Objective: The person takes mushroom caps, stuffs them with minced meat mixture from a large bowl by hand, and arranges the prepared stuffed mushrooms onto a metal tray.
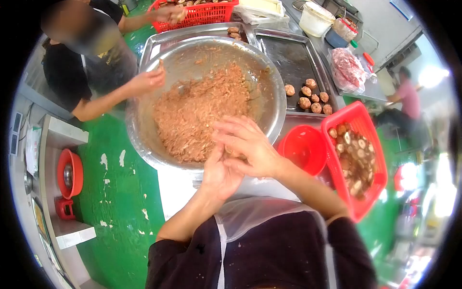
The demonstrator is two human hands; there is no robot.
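My left hand [220,174] is cupped, palm up, at the near rim of a large metal bowl [136,144]. Over it curves my right hand [250,147], fingers bent toward the left palm. Between them a small brownish lump partly shows, mostly hidden by the fingers, so I cannot make out what it is. The bowl holds pinkish-brown minced meat filling [207,106]. Stuffed mushrooms [304,102] stand on a dark metal tray [284,53] beyond the bowl to the right. A red basket [380,159] of mushrooms [356,154] sits at my right.
A red plastic bowl [303,149] stands between the metal bowl and the basket. Across the left side, a co-worker's hand [147,81] reaches over the rim. Behind are another red basket [192,19], a white bucket [316,20] and bagged meat [347,70].
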